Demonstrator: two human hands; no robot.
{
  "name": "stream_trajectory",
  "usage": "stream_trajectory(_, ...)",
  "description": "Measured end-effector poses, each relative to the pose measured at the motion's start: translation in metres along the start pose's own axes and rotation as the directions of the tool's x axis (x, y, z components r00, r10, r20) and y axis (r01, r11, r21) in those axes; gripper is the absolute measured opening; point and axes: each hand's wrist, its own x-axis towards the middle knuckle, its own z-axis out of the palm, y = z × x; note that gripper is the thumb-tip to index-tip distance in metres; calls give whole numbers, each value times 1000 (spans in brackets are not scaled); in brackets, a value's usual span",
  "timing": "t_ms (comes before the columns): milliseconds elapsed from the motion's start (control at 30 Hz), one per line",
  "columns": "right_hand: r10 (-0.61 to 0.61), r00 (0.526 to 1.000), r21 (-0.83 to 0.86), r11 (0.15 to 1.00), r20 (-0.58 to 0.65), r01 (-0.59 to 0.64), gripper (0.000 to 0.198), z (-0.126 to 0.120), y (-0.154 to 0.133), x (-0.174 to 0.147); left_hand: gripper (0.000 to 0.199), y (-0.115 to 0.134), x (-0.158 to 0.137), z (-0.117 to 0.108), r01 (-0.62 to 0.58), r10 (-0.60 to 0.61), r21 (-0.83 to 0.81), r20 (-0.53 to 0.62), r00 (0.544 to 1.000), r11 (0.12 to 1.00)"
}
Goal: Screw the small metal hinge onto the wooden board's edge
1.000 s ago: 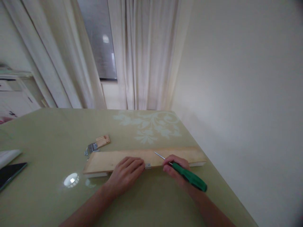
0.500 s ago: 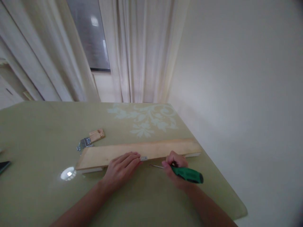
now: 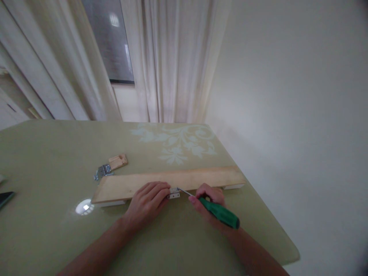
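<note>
A long pale wooden board (image 3: 184, 177) lies across the table, raised on white blocks at its ends. At its front edge sits a metal hinge (image 3: 174, 194), one leaf on the board and the other hanging in front. My left hand (image 3: 148, 201) is closed over the front edge, fingertips against the hinge's left side; its thumb is hidden. In my closed right hand (image 3: 209, 197) is a green-handled screwdriver (image 3: 221, 213), gripped near the front of the handle. Its tip meets the hinge's upper right part. Whether a screw sits there is too small to tell.
Behind the board's left end lie another hinge with several screws (image 3: 103, 171) and a small wooden piece (image 3: 117, 161). A dark flat object (image 3: 5, 199) rests at the far left of the green table (image 3: 57, 237). A white wall (image 3: 287, 115) borders the right side.
The screwdriver tip has moved up and left from in front of the board onto the hinge, its handle tilting lower. The hinge's hanging leaf now shows. My left hand has barely moved.
</note>
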Motion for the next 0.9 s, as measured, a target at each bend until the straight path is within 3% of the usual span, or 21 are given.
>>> stream_trajectory(233, 91, 995, 15, 996, -39, -91, 35, 0, 1, -1, 11, 0, -1, -1, 3, -3, -10, 6, 1000, 1000)
stream_trajectory(433, 164, 985, 54, 984, 49, -167, 59, -3, 1, 0, 9, 0, -1, 0, 15, -15, -29, -9, 1000, 999)
stream_trajectory(667, 145, 989, 30, 989, 35, -146, 62, -7, -2, 1, 13, 2, -2, 1, 46, -48, -50, -29, 998, 998)
stream_trajectory(900, 103, 986, 83, 990, 129, -114, 53, 1, -2, -1, 12, 2, -1, 2, 59, -61, -70, -25, 998, 996)
